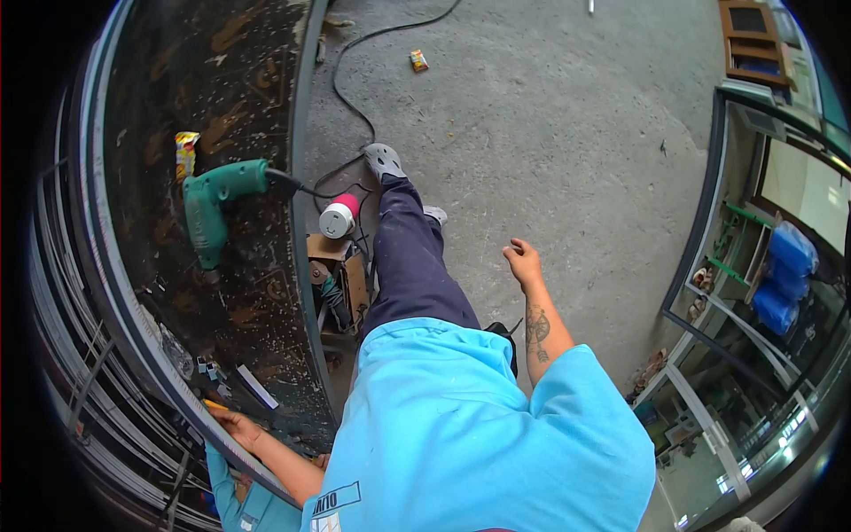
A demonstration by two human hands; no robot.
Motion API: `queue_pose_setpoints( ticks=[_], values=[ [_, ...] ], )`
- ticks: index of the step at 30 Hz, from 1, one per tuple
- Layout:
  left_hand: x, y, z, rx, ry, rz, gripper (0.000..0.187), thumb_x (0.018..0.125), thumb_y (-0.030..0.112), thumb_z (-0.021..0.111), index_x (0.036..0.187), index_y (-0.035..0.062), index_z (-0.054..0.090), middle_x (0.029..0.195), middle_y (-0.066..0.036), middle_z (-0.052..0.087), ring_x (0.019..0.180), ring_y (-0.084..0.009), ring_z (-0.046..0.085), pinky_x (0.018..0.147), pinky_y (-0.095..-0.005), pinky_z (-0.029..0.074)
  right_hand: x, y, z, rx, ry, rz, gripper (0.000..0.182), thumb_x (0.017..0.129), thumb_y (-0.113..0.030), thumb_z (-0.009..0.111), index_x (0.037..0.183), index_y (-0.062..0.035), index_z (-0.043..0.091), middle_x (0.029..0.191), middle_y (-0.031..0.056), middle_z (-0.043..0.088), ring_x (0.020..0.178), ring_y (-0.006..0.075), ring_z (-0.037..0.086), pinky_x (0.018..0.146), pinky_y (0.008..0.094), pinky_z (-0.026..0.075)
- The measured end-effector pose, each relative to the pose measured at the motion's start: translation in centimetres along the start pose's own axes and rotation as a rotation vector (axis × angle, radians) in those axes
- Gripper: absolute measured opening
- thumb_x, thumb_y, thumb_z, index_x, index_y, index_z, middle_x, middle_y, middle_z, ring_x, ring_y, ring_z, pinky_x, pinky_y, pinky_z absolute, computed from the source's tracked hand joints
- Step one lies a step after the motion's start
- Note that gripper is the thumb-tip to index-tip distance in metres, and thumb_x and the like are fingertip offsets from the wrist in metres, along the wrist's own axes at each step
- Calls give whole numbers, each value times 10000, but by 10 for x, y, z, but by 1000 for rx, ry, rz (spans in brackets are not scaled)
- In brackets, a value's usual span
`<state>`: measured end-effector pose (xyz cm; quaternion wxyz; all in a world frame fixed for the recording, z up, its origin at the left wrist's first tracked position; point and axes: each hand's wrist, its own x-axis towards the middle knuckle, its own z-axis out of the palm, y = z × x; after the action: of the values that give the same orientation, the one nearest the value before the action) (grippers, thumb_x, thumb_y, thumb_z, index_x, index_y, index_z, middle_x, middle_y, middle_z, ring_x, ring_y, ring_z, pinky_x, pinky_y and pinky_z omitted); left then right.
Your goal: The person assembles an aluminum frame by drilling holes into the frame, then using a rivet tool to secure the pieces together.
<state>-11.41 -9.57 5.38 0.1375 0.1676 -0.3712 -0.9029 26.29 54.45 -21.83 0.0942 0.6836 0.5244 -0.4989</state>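
Observation:
My left hand (pixel 238 427) is at the lower left of the head view, over the dark workbench by a long metal profile (pixel 182 377). Its fingers are closed on a thin yellow stick-like object (pixel 214 405), only partly visible. My right hand (pixel 524 263) hangs over the concrete floor, its fingers loosely bent and apart, holding nothing. Farther up the bench lies a green power drill (pixel 209 206) with its cord running off the edge. Small metal pieces (pixel 211 368) and a short white strip (pixel 257 387) rest close to my left hand.
A yellow wrapper (pixel 186 155) lies on the bench (pixel 266 97). Beside its edge are a pink-and-white container (pixel 338 217) and a cardboard box (pixel 347 275). A black cable (pixel 337 75) crosses the floor. Framed glass (pixel 709 222) stands at right; bars (pixel 66 293) are at left.

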Motion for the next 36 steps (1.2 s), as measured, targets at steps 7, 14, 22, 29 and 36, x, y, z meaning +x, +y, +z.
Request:
queue_pose_setpoints(
  ticks=[7, 14, 22, 29, 36],
  values=[
    [1, -64, -52, -331, -176, -88, 467, 926, 19, 595, 1362, -116, 500, 1395, -263, 544, 1213, -384, 602, 1063, -446, 506, 0, -47, -18, -60, 0, -101, 530, 821, -284, 743, 1284, -42, 651, 1165, 199, 712, 1077, 296, 688, 923, 388, 536],
    [4, -148, -73, -354, 31, 6, 450, 925, -1, 569, 1342, -153, 494, 1430, -246, 523, 1267, -374, 562, 1132, -463, 442, -6, -85, -43, -150, 26, -225, 520, 834, -254, 739, 1290, -24, 642, 1138, 177, 699, 985, 250, 667, 824, 357, 534],
    [24, -189, -72, -614, 31, -210, 330, 954, -52, 502, 1266, -155, 523, 1354, -310, 539, 1269, -411, 529, 1182, -507, 384, -1, -140, -59, -279, -149, -175, 438, 846, -198, 719, 1261, -85, 635, 847, 58, 646, 668, 156, 584, 521, 303, 442],
    [-38, -151, 37, 409, 153, -629, 340, 963, 371, 668, 1143, 84, 649, 1094, -62, 718, 955, -174, 690, 791, -369, 576, -9, -251, -13, -449, -277, -254, 457, 845, -201, 714, 1274, -72, 629, 888, 56, 647, 713, 166, 594, 563, 343, 463],
    [-107, -158, 68, 525, 158, -455, 457, 1013, 342, 585, 1379, 71, 543, 1190, -109, 691, 1001, -182, 670, 825, -348, 556, -153, -475, 145, -255, -441, -1194, 491, 915, -258, 682, 1328, -4, 606, 1209, 198, 696, 1129, 255, 674, 970, 350, 505]
  ],
)
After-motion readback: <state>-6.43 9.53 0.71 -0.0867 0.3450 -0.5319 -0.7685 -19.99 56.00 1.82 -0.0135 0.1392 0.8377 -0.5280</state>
